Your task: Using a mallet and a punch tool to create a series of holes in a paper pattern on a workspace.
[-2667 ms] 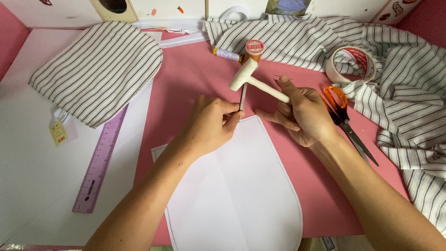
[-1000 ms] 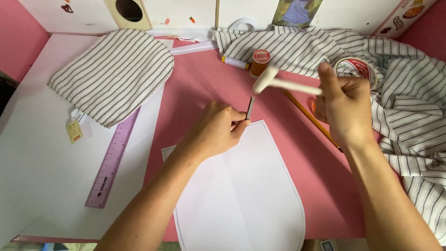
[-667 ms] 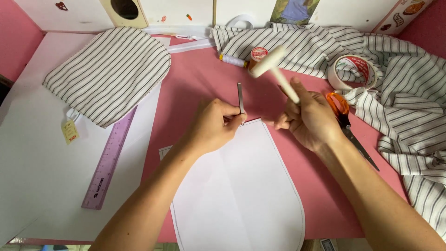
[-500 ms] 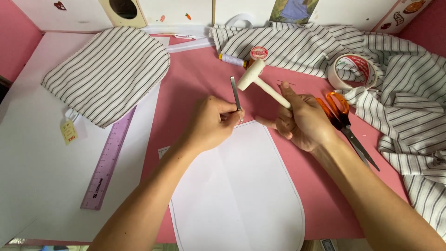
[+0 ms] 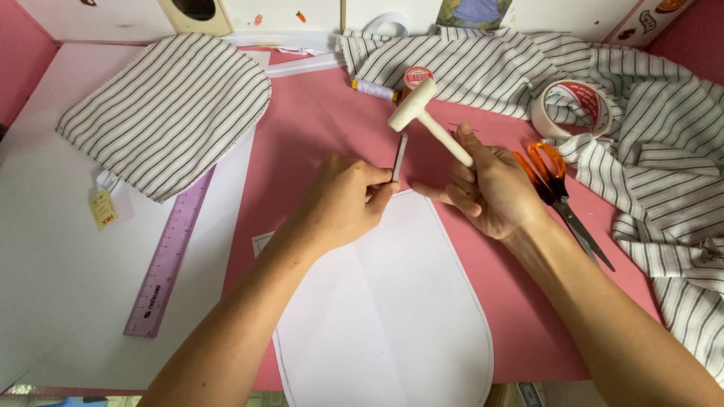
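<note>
Both bare forearms reach up from the bottom edge and draw toward each other at the middle. The left hand (image 5: pixel 343 200) lies knuckles up, its fingers curled in and the thumb pressed against the forefinger in a tight pinch. The right hand (image 5: pixel 490 188) sits just beside it, palm turned toward the left, fingers wrapped in a closed grip with the thumb raised and the little finger stretched toward the left hand.

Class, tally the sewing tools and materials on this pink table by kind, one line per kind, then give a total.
Mallet: 1
Metal punch: 1
Scissors: 1
Ruler: 1
Tape roll: 1
Thread spools: 2
Paper pattern: 1
Striped fabric pieces: 2
Total: 10
</note>
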